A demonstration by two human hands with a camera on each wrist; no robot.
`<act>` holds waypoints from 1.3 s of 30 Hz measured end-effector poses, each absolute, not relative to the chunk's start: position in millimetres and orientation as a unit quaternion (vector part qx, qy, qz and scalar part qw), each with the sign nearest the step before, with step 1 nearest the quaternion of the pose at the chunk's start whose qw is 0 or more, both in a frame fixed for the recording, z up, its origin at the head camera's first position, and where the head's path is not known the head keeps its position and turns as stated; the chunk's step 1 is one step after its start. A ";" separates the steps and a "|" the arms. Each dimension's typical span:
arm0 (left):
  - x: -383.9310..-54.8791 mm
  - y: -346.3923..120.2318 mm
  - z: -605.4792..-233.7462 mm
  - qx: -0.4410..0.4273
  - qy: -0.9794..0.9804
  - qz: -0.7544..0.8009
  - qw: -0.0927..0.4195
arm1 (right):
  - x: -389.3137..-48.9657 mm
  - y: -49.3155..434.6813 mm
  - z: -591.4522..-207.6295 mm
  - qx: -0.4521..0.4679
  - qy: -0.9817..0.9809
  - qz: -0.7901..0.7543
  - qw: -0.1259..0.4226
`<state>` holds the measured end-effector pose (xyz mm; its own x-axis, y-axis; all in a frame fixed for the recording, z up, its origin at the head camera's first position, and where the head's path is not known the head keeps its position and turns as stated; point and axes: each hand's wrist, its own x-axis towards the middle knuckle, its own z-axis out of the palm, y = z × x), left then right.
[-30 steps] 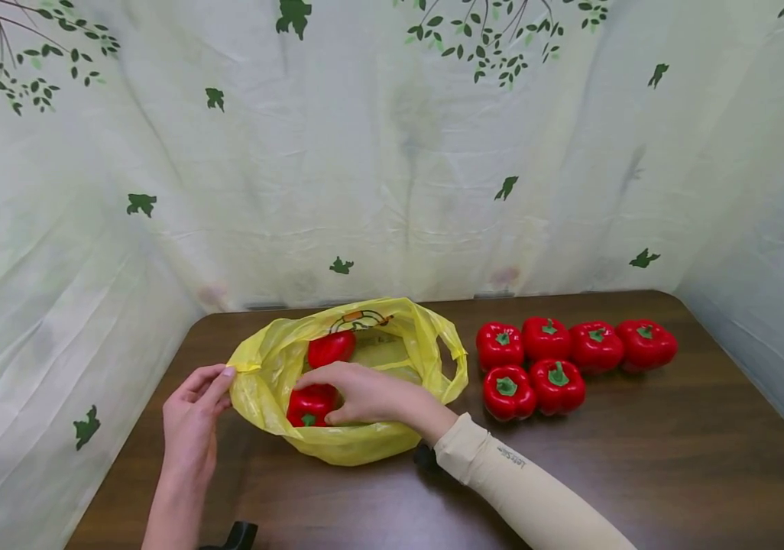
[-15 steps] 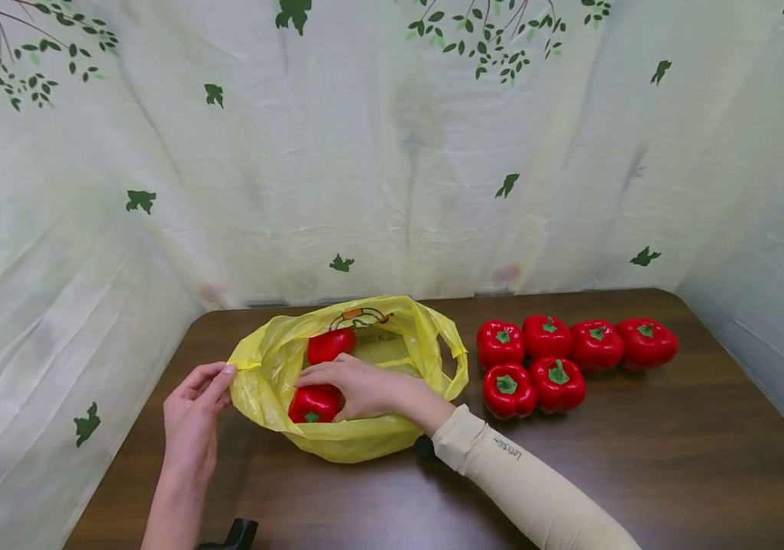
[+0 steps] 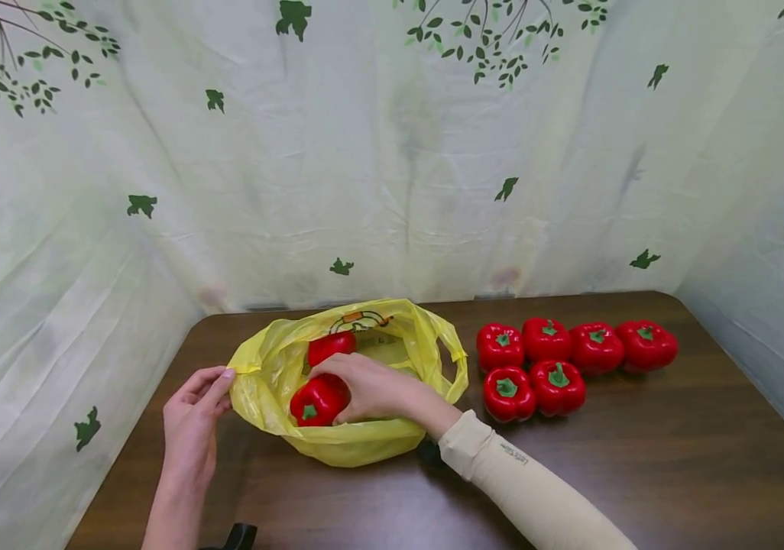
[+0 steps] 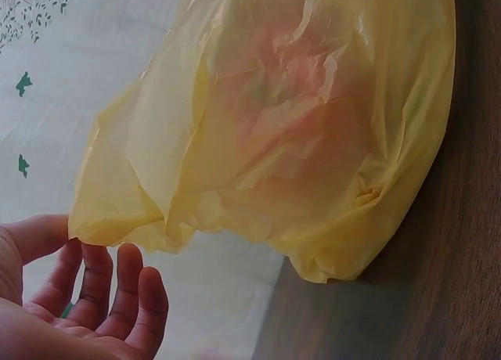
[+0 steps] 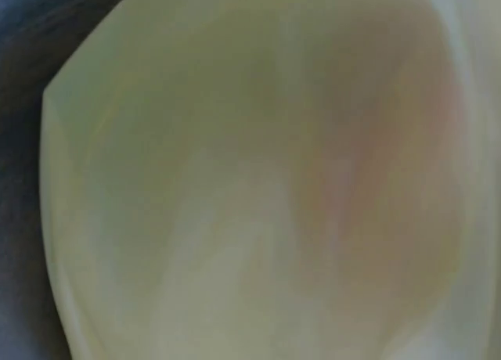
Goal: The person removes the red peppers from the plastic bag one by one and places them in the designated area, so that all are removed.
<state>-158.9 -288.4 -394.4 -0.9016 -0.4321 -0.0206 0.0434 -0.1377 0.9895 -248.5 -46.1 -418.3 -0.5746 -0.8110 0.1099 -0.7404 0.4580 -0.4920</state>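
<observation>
A yellow plastic bag (image 3: 357, 449) stands with its mouth open on the brown table. My left hand (image 3: 192, 420) pinches the bag's left edge between thumb and fingers, as the left wrist view also shows. Inside the mouth, my right hand (image 3: 371, 388) grips a red bell pepper (image 3: 319, 400), its green stem facing the front rim. Behind that one, a second bell pepper (image 3: 330, 347) lies in the bag by the back wall. Through the thin plastic a red blur (image 4: 290, 102) shows in the left wrist view. Blurred yellow plastic (image 5: 196, 203) fills most of the right wrist view.
To the right of the bag, several red bell peppers (image 3: 559, 386) sit in two rows on the table (image 3: 639, 458). A pale leaf-print curtain (image 3: 392, 153) hangs behind and at both sides. A black object (image 3: 239, 536) shows at the bottom edge near my left wrist.
The right hand's fingers have shifted slightly right and back around the front pepper, which now shows more fully and sits a little higher. My left hand keeps its pinch on the bag.
</observation>
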 end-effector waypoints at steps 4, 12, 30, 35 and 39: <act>-159.7 -288.0 -394.9 0.161 -0.640 -0.735 0.158 | -245.9 -38.2 -416.7 -0.429 0.859 -0.270 0.071; -160.8 -287.6 -396.3 0.172 -0.642 -0.731 0.153 | -237.5 -23.8 -408.6 -0.387 0.864 -0.317 0.056; -167.7 -287.7 -400.8 0.164 -0.621 -0.748 0.167 | -202.5 6.9 -397.2 -0.315 0.850 -0.420 -0.052; -168.5 -287.2 -400.5 0.161 -0.609 -0.756 0.175 | -193.2 18.2 -393.5 -0.312 0.841 -0.437 -0.066; -168.5 -287.2 -399.8 0.165 -0.608 -0.757 0.175 | -185.6 26.6 -389.2 -0.318 0.837 -0.437 -0.084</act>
